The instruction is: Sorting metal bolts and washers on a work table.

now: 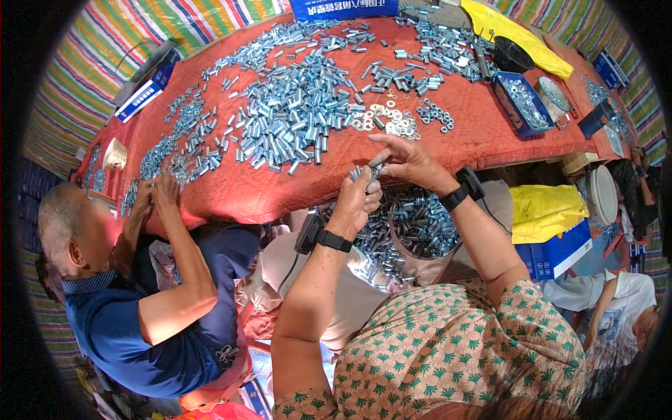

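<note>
My left hand [355,201] is closed around several small silvery metal sleeves [355,172] just beyond the table's near edge. My right hand [413,164] meets it from the right, with thumb and fingers bent around the end of a metal piece [378,169]; its exact kind is partly hidden by the fingers. Pale washers [381,115] lie on the red cloth just past my hands, beside a row of hex nuts [435,115]. Below my hands, a round tub [409,264] holds many dark metal pieces.
A large heap of metal sleeves [294,112] covers the middle of the red-clothed table [231,185]. At right stand a blue tray of small parts [523,105] and a black bowl [513,54]. A co-worker [140,308] sits at left, handling small parts. A blue carton [553,248] stands at right.
</note>
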A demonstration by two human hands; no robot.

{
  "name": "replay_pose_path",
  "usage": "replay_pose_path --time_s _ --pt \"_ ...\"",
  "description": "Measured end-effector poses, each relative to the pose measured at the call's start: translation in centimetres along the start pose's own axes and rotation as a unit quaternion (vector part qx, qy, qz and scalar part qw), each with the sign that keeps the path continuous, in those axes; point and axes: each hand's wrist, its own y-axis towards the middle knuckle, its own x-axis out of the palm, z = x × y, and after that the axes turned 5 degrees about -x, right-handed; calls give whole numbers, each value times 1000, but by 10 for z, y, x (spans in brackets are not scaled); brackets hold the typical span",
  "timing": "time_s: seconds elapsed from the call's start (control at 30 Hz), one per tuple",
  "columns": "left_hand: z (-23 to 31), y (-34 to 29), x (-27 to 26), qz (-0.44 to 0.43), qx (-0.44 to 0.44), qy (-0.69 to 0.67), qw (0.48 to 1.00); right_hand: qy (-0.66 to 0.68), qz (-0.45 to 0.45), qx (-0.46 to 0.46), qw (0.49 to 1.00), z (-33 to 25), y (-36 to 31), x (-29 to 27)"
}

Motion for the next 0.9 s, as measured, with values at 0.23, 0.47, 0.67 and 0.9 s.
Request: replay_pose_path --time_s 0.23,0.47,0.67,0.9 --pt "-3 -1 4 33 89 85 992 -43 58 -55 996 7 4 6" --pt "-1 -6 14 33 110 86 990 -21 24 -56 998 -8 5 7" --pt "2 -5 4 3 66 31 997 38 -22 -31 999 -16 3 6" --pt "3 -5 5 17 69 57 996 -57 32 -41 997 -8 -1 9"
